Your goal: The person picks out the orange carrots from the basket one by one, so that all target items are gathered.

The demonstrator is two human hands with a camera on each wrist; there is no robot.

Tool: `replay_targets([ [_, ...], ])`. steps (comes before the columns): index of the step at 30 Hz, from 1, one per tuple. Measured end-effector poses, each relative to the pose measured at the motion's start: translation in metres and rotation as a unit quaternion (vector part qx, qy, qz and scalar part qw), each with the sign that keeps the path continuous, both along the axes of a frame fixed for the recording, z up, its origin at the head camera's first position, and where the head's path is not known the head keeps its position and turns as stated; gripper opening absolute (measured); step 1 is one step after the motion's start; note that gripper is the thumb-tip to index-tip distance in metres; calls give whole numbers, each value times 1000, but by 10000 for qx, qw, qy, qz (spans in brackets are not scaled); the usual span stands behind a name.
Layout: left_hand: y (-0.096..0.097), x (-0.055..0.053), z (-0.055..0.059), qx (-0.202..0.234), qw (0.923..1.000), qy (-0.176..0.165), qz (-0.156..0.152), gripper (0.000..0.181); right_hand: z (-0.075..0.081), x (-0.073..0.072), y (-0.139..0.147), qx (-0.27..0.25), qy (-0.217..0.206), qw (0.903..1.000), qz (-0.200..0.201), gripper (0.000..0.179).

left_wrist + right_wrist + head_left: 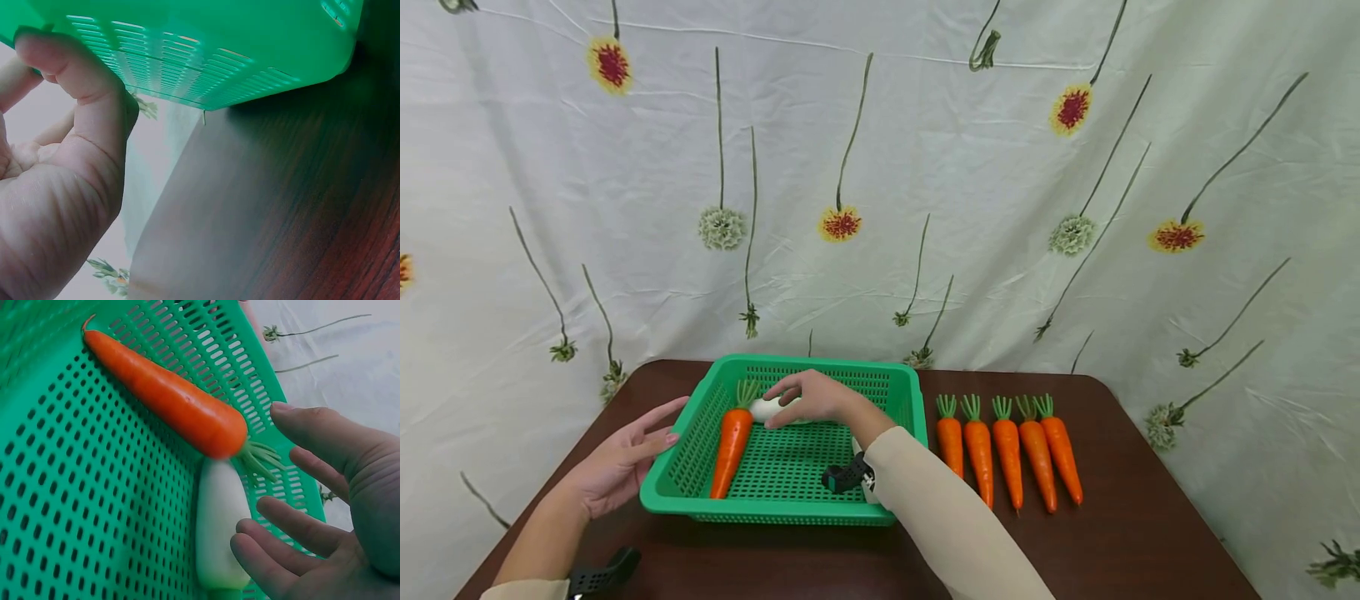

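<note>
A green plastic basket (790, 512) stands on the dark table. Inside it, a carrot (732, 450) lies along the left wall with its green stems at the far end. A white radish (222, 531) lies along the far wall by the carrot's top, partly hidden by my right hand in the head view. My right hand (811, 397) is over this radish, thumb and fingers spread apart with nothing between them. My left hand (625, 458) is at the basket's left side, fingers extended and thumb tip right at the rim.
Several carrots (1007, 454) lie side by side on the table (1135, 500) to the right of the basket. Another white thing (867, 487) in the basket's right part is mostly behind my right forearm. A flower-patterned cloth (880, 275) hangs behind the table.
</note>
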State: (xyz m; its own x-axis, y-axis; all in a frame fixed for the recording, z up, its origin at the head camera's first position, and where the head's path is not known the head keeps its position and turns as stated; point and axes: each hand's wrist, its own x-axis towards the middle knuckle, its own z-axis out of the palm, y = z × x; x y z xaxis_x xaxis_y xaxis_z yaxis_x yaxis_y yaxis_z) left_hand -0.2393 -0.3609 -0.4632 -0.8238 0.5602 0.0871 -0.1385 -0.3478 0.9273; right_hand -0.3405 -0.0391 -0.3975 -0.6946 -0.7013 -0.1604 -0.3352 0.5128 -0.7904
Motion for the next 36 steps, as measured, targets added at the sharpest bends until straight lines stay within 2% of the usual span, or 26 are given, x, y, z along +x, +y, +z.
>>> replay_targets([
  [10, 0, -2, -1, -90, 10000, -34, 19, 57, -2, 6, -22, -477, -988, 9931, -406, 50],
  [16, -1, -3, -2, 9, 9999, -31, -108, 57, -5, 8, -34, -624, -1434, 9859, -599, 49],
  [22, 0, -3, -2, 18, 9999, -56, -126, 58, -7, 11, -46, -389, -1612, 9827, -825, 47],
  [28, 0, -2, -2, 36, 9998, -93, -167, 59, -6, 14, -57, -160, -1800, 9799, -841, 51],
  [36, 0, -1, -1, 19, 9998, -49, -167, 62, -5, 14, -66, -131, -2052, 9728, -1071, 56],
])
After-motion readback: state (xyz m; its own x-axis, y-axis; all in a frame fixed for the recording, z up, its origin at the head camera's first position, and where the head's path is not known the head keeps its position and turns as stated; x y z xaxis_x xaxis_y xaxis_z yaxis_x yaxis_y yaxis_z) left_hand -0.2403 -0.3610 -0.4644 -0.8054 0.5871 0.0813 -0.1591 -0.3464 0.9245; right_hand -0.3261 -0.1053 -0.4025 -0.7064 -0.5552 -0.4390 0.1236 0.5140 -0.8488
